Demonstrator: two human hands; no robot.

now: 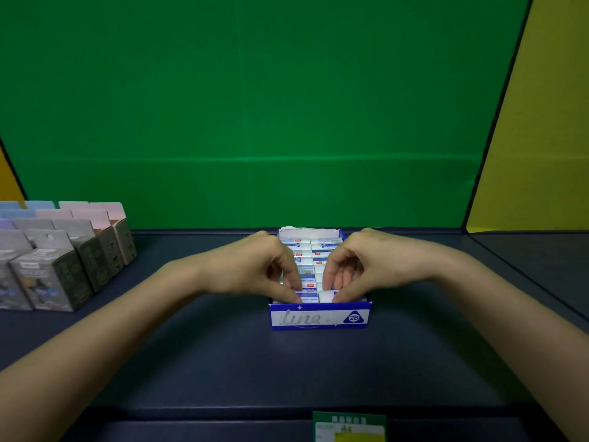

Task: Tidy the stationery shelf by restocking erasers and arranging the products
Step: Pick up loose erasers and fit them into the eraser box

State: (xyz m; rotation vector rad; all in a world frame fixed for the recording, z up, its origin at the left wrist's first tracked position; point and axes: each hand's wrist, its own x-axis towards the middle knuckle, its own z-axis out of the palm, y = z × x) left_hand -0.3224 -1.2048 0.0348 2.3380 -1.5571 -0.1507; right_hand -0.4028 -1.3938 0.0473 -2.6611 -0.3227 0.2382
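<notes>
Two hands, left hand [255,266] and right hand [360,266], curl fingertips onto the front erasers [307,295] in the blue display box [318,317] mid-shelf, seemingly pressing rather than clasping, so the restocking step looks nearly done and squaring the rows comes next.

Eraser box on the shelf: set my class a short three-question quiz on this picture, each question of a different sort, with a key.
1. True or false: both hands reach into the eraser box.
2. The stacked cartons stand on which side of the box? A) left B) right C) behind
3. Fill in: the triangle on the box front reads ____.

Key:
1. True: the left hand and the right hand have their fingers among the erasers.
2. A
3. 2B
</notes>
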